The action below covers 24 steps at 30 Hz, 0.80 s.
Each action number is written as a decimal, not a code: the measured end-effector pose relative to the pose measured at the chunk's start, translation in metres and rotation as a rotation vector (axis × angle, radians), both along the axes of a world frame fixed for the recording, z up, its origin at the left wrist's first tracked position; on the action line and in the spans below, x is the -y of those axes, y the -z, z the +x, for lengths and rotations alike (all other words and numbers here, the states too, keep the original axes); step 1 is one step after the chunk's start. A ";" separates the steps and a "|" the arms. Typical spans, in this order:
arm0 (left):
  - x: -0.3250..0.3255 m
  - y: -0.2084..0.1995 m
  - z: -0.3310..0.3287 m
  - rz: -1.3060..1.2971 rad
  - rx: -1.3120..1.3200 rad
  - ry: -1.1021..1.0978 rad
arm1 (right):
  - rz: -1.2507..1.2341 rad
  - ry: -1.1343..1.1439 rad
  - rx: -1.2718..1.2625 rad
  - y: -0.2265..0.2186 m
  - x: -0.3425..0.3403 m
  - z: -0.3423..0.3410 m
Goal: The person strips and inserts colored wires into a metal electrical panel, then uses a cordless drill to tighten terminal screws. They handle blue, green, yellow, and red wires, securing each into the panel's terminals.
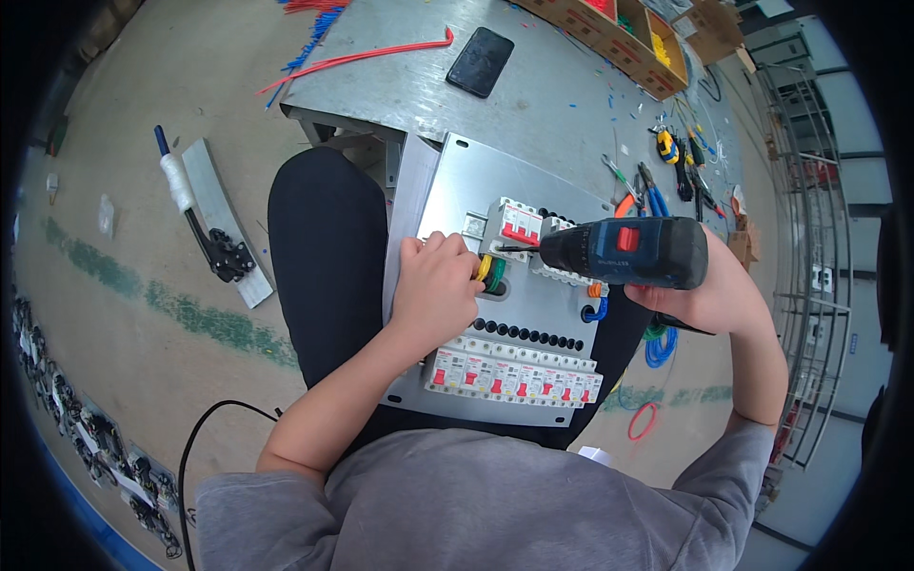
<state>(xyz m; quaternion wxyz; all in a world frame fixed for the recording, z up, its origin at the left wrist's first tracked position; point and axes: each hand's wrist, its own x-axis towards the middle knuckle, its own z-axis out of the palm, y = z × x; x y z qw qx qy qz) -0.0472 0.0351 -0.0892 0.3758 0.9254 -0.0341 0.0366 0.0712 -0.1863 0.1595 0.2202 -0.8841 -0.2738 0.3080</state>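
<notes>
A metal mounting plate [457, 195] lies across my thighs, its far part by the table edge. My right hand [687, 303] is wrapped round the grip of a dark blue cordless drill [657, 252], pointed left. Its long thin bit [519, 249] reaches the lower side of a white circuit breaker [514, 224] with red switches. My left hand [438, 290] is closed on yellow and green wires [492, 272] just below that breaker; its fingertips are partly hidden. A row of breakers [514, 376] with red switches runs along the plate's near part.
On the metal table [400, 81] are a black phone [481, 62], red wires [371, 54], pliers [653, 190] and a cardboard box [657, 71] of coloured parts. A grey metal strip [214, 190] and a cable tool [195, 214] lie on the floor at left.
</notes>
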 end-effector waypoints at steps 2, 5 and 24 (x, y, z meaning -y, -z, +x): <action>-0.001 -0.001 0.000 0.006 -0.012 0.008 | -0.014 -0.002 0.012 -0.001 -0.003 -0.001; -0.002 -0.003 0.000 -0.035 -0.017 0.026 | -0.023 0.004 0.017 0.000 -0.006 0.000; 0.004 -0.005 0.003 -0.024 -0.063 -0.006 | -0.488 -0.400 0.265 -0.022 -0.075 0.033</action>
